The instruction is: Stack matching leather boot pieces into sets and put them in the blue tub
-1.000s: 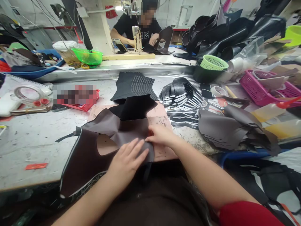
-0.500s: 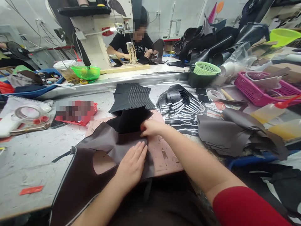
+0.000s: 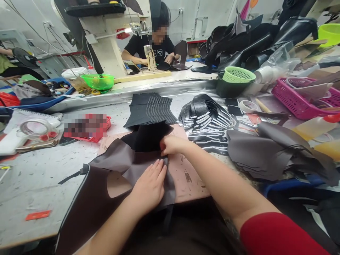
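Observation:
A large dark brown cut leather piece (image 3: 101, 184) with a cut-out hole lies over a pink board (image 3: 186, 177) at the table's near edge. My left hand (image 3: 150, 184) lies flat on it, fingers stretched out together. A black fabric piece (image 3: 147, 136) overlaps the brown piece's far edge. My right hand (image 3: 171, 145) is curled at the seam where the two meet, fingertips pressed on the black piece's right edge. Behind them lies a fanned stack of black cut pieces (image 3: 150, 108).
A pile of black strips with white edges (image 3: 205, 113) and a heap of grey-brown leather (image 3: 262, 152) lie to the right. Green basket (image 3: 238, 75), pink basket (image 3: 297, 97), tape roll (image 3: 245, 105), red tray (image 3: 87, 127). A person sews at a machine (image 3: 148, 56) behind.
My right hand moved away from me along the brown piece's right edge to the black piece. My left hand stayed flat on the brown leather. The view tilted slightly.

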`<state>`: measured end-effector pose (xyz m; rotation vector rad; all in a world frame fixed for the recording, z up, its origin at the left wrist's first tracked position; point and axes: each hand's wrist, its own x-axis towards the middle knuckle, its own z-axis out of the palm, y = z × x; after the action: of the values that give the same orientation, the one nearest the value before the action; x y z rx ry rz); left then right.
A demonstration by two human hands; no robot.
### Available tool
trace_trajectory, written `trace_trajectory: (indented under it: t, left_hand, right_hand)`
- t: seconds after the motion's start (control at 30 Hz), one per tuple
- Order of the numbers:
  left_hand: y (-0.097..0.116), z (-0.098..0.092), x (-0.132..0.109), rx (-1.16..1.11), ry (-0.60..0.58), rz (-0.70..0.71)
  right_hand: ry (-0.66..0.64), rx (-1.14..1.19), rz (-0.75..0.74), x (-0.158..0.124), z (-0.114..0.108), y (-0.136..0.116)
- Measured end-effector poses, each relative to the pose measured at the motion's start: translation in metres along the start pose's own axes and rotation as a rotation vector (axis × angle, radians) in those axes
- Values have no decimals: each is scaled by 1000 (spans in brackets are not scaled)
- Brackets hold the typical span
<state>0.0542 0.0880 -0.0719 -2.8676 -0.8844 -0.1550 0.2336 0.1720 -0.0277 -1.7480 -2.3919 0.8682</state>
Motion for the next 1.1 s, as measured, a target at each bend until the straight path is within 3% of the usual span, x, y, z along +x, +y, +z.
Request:
trace_trajectory:
  t: [0.17, 0.33, 0.47, 0.63, 0.9, 1.03, 1.1]
  left_hand:
    - [-4, -1, 15, -67, -8, -149]
    - [-5, 6, 19, -67, -1, -184]
    - [-5, 1, 27, -94, -49, -205]
    - [-2, -1, 28, -118, -89, -245]
    - [18, -7, -23, -216, -125, -46]
    - [28, -34, -69, -452, -162, 149]
    - [27, -56, -95, -644, -145, 95]
  right_hand:
    - [159, -14, 58, -7, 8, 5]
    - [428, -12, -10, -40, 44, -10]
    - [466, -53, -53, -59, 76, -22]
    - [483, -166, 57, -60, 85, -21]
    - [465, -310, 143, -59, 81, -26]
    - [483, -302, 151, -62, 80, -34]
    - [485, -277, 112, -64, 80, -38]
